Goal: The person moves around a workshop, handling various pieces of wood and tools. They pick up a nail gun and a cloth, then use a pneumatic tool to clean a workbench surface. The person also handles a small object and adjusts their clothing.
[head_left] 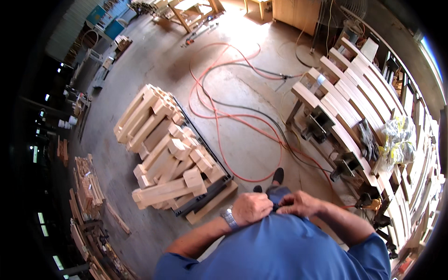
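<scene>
Both my hands are drawn in at my waist, at the front hem of my blue shirt [289, 242]. My left hand [252, 208], with a metal-banded watch [229, 218] on its wrist, is closed with its fingers curled under. Close beside it, my right hand [299, 204] is closed in a pinch. A small dark patch shows between the hands, but what the fingers grip is hidden. My dark shoes [278, 174] stand on the concrete floor below.
Ahead to the left, pale wooden pieces [161, 149] are piled on a black pallet [198, 201]. A red hose [216, 140] and a dark hose loop across the floor. At right, long boards [345, 100] lie on supports, with dark gloves [368, 140] and a plastic bag [398, 143] on them.
</scene>
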Demonstrator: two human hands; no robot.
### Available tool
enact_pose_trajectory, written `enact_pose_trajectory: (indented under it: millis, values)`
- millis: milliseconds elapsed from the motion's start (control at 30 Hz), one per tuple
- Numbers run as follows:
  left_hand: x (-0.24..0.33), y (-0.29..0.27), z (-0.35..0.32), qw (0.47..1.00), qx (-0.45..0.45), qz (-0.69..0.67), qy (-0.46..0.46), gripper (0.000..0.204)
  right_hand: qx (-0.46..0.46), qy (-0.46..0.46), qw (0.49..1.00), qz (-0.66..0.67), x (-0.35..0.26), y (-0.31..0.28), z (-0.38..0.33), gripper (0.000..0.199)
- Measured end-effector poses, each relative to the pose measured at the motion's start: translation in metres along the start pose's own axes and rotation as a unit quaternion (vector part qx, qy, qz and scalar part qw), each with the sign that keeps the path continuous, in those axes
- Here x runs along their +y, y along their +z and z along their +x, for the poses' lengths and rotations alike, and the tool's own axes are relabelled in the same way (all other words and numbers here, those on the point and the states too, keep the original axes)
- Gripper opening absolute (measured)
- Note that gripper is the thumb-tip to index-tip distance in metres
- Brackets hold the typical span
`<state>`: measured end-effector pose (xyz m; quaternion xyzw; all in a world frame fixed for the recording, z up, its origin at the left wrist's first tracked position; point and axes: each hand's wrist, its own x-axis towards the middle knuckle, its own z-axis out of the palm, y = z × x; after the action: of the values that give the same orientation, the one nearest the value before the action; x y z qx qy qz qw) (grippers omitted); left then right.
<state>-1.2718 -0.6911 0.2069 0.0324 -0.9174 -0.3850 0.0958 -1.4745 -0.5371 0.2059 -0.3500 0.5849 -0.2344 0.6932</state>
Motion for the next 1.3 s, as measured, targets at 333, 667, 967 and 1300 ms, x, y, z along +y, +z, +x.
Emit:
enact_pose_trajectory:
  millis: [333,667,967,1300]
  values:
    - [0.011,-0.017,0.046,0.99,0.079,0.109,-0.043,0.011,-0.038,-0.054,0.991,-0.114,-0.023,-0.079,0.0,0.049]
    - [-0.052,-0.067,0.082,0.982,0.043,-0.088,-0.16,0.028,0.009,-0.024,0.999,-0.046,-0.059,-0.118,0.049,0.044]
    - [-0.181,-0.125,0.124,0.956,-0.084,-0.215,-0.183,0.032,-0.008,-0.01,1.0,-0.027,-0.143,-0.156,0.157,0.043]
    - [-0.26,-0.225,0.144,0.94,-0.069,-0.273,-0.192,0.033,-0.028,-0.017,0.994,-0.104,-0.253,-0.185,0.247,0.047]
